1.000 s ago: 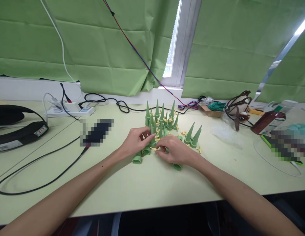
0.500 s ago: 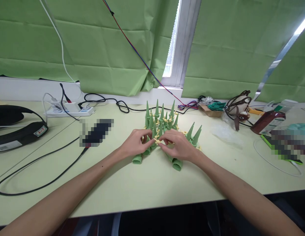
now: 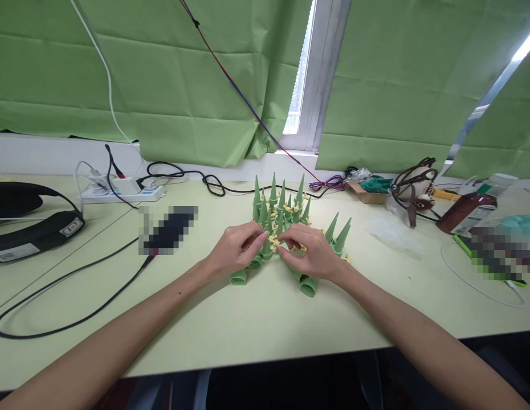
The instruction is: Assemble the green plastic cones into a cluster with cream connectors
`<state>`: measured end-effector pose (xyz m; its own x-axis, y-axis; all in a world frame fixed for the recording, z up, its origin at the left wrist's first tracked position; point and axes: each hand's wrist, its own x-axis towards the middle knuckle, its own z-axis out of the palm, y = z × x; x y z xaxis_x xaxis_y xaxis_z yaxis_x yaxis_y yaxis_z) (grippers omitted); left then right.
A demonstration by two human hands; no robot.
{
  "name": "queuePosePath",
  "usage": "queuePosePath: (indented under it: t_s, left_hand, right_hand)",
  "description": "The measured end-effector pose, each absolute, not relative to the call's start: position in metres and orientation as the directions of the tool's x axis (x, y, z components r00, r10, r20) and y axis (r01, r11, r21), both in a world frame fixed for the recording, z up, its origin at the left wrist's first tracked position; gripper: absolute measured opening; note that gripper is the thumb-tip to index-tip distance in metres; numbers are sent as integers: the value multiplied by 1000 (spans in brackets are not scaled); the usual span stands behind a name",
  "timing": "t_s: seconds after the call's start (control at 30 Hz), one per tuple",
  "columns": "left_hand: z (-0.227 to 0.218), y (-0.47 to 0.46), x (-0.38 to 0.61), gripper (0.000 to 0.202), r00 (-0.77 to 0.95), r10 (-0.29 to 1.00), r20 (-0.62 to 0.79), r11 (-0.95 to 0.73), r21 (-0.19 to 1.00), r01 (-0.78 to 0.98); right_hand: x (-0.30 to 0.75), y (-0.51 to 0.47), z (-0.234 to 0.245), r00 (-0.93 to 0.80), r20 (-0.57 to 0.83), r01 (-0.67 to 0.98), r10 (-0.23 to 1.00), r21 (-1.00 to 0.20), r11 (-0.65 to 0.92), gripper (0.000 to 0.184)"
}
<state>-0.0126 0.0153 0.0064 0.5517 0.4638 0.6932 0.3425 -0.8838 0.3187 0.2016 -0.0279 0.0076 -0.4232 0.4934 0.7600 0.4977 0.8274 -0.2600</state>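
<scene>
Several green cone spikes stand upright in a cluster at the middle of the pale green table. More cones lie on their sides near me, one under my left hand and one under my right. My left hand and my right hand meet fingertip to fingertip, both pinching a small yellow piece above a cone. Small yellow pieces lie scattered among the cones. Two more upright cones stand just right of my right hand.
A black cable loops across the left of the table. A white power strip and a black curved device sit at the left. At the right are a brown bottle, a bag with straps and a small box.
My right hand has lifted off the table and come toward my left, so both now pinch the yellow piece together. The lying cone under it is uncovered.
</scene>
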Motion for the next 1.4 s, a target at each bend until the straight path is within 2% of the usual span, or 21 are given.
queuePosePath:
  t_s: [0.13,0.23,0.57,0.93,1.23,1.3,1.4]
  left_hand:
    - [4,15,-13,13,611,352,709,-930,193,312]
    - [4,14,-12,13,625,322,711,-937,146,316]
    - [1,15,-11,13,622,280,731,-944,93,315]
    - [2,15,-11,15,628,271,730,-937,51,345]
    - [0,18,-12,14,613,289,735,-926,52,375]
    - [0,18,-12,16,580,325,747,-911,83,404]
    - [2,15,-11,16,495,438,750,-865,200,461]
  right_hand:
    - [200,-29,8,-427,759,487,492,-266,832,2]
    - [199,-28,7,-420,763,483,491,-270,833,3]
    - [199,-27,2,-423,728,459,541,-342,820,13]
    - [197,-24,1,-395,779,429,486,-311,848,8]
    - [199,-24,1,-378,759,461,530,-342,819,10]
    - [198,-24,3,-365,760,477,537,-343,809,11]
    - [198,-26,5,-332,775,494,537,-342,799,11]
